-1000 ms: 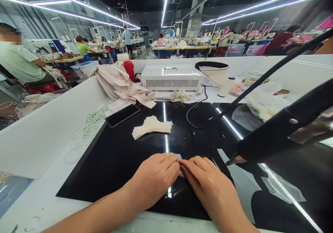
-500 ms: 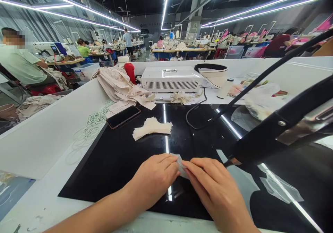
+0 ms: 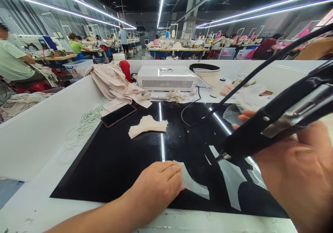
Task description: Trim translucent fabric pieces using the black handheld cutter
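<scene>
My left hand (image 3: 158, 184) lies on the black work surface (image 3: 111, 167), fingers together on the left end of a thin translucent curved sheet piece (image 3: 192, 181). Its fingertips are partly hidden. At the right, my slightly blurred right hand (image 3: 299, 170) is around a black corded hand tool (image 3: 249, 134) with a metal lever and a pointed tip. Some of its fingers show past the tool's far side. The tip points down left, near a second translucent piece (image 3: 231, 181). Beyond my left hand sits a stack of cream fabric pieces (image 3: 148, 125).
A phone (image 3: 119, 115) and a tangle of pale green cord (image 3: 91, 123) lie at the left. Behind are beige fabric pieces (image 3: 114, 84), a vented white box (image 3: 166, 78) and a round cream container (image 3: 206, 75). The tool's black cable (image 3: 260, 68) crosses the right side.
My right hand has left the translucent piece and moved right onto the black tool. My left hand stays on the piece, which now shows more fully. The view has shifted slightly.
</scene>
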Motion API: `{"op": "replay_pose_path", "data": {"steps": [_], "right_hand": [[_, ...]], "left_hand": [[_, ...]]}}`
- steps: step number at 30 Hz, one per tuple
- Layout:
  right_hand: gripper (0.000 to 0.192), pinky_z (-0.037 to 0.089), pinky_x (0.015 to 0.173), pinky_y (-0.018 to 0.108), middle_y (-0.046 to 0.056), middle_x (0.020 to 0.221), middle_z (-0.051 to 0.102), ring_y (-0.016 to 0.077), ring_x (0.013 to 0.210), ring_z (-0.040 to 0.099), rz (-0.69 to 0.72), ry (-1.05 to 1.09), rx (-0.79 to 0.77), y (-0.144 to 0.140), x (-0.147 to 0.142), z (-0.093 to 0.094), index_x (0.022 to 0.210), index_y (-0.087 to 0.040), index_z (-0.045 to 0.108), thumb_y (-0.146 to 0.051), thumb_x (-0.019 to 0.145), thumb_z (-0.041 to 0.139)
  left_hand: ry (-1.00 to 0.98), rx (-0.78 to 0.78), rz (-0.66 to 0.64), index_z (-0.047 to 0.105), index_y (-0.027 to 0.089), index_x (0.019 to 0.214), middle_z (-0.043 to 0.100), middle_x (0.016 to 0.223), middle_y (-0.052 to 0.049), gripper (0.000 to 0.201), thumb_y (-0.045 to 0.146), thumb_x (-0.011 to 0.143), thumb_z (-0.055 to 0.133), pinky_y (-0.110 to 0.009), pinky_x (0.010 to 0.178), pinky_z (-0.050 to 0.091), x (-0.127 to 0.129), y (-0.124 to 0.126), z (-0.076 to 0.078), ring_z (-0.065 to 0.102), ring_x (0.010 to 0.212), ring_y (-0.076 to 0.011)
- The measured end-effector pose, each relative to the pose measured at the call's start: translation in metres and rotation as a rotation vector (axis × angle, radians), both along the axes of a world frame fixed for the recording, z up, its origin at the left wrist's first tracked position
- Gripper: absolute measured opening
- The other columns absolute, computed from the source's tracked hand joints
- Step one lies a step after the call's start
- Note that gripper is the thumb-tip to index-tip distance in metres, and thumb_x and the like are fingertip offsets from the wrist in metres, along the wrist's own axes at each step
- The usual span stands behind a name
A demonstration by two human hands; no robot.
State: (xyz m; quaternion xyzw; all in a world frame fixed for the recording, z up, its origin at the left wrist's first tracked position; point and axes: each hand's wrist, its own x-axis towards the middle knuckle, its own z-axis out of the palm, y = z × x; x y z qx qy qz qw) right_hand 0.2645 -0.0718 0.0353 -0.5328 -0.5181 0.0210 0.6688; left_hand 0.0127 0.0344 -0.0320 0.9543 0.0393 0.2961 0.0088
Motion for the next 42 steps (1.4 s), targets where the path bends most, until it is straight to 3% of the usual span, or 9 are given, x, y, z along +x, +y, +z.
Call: {"op": "replay_pose_path", "data": {"steps": [2, 5, 10, 16, 23, 30, 42], "right_hand": [[0.030, 0.070, 0.078, 0.054, 0.011, 0.111, 0.078, 0.0351, 0.090, 0.080, 0.017, 0.195, 0.043, 0.013, -0.006, 0.013, 0.116, -0.037, 0.080, -0.059, 0.097, 0.083], [0.040, 0.066, 0.067, 0.044, 0.005, 0.097, 0.075, 0.0255, 0.073, 0.073, 0.051, 0.265, 0.080, 0.028, -0.016, 0.020, 0.119, -0.037, 0.080, -0.056, 0.087, 0.095], [0.056, 0.060, 0.056, 0.036, -0.001, 0.091, 0.072, 0.0203, 0.065, 0.068, 0.176, 0.297, 0.133, 0.043, -0.049, 0.012, 0.136, -0.035, 0.069, -0.054, 0.089, 0.094], [0.041, 0.060, 0.052, 0.032, -0.004, 0.086, 0.070, 0.0163, 0.060, 0.066, 0.223, 0.334, 0.205, 0.063, -0.076, 0.003, 0.106, -0.030, 0.060, -0.056, 0.093, 0.090], [0.043, 0.060, 0.052, 0.030, -0.004, 0.087, 0.071, 0.0150, 0.060, 0.067, 0.233, 0.341, 0.222, 0.070, -0.077, -0.006, 0.110, -0.031, 0.058, -0.055, 0.094, 0.090], [0.050, 0.059, 0.052, 0.035, -0.003, 0.088, 0.068, 0.0179, 0.060, 0.066, 0.142, 0.323, 0.179, 0.070, -0.071, -0.008, 0.120, -0.032, 0.058, -0.062, 0.093, 0.087], [0.036, 0.056, 0.053, 0.033, -0.004, 0.082, 0.069, 0.0166, 0.059, 0.062, 0.174, 0.299, 0.179, 0.073, -0.072, -0.010, 0.113, -0.032, 0.058, -0.054, 0.100, 0.083]], "left_hand": [[0.004, 0.017, 0.006, 0.074, 0.012, 0.115, 0.085, 0.119, -0.007, 0.031, 0.024, 0.122, 0.047, -0.034, 0.103, 0.068, 0.000, 0.000, -0.002, 0.082, 0.114, -0.0200], [0.011, 0.011, 0.025, 0.074, 0.013, 0.116, 0.085, 0.123, -0.009, 0.030, 0.025, 0.122, 0.047, -0.034, 0.101, 0.068, 0.000, 0.001, -0.003, 0.082, 0.115, -0.0199], [-0.010, 0.043, 0.023, 0.073, 0.014, 0.111, 0.085, 0.120, -0.008, 0.036, 0.025, 0.123, 0.041, -0.034, 0.096, 0.069, -0.001, 0.002, -0.002, 0.082, 0.113, -0.0198], [-0.006, 0.082, 0.043, 0.074, 0.013, 0.113, 0.085, 0.123, -0.009, 0.037, 0.027, 0.124, 0.041, -0.033, 0.096, 0.068, 0.001, 0.001, -0.001, 0.082, 0.114, -0.0194], [-0.020, 0.069, 0.049, 0.073, 0.012, 0.107, 0.086, 0.117, -0.006, 0.041, 0.027, 0.124, 0.039, -0.034, 0.091, 0.069, 0.003, -0.001, 0.000, 0.082, 0.109, -0.0196], [-0.010, 0.074, 0.065, 0.074, 0.011, 0.112, 0.085, 0.123, -0.008, 0.035, 0.028, 0.123, 0.045, -0.035, 0.091, 0.067, 0.002, -0.003, 0.000, 0.082, 0.112, -0.0211], [-0.011, 0.106, 0.084, 0.074, 0.012, 0.112, 0.086, 0.123, -0.007, 0.041, 0.028, 0.124, 0.038, -0.034, 0.089, 0.067, 0.001, -0.001, 0.001, 0.082, 0.112, -0.0210]]}}
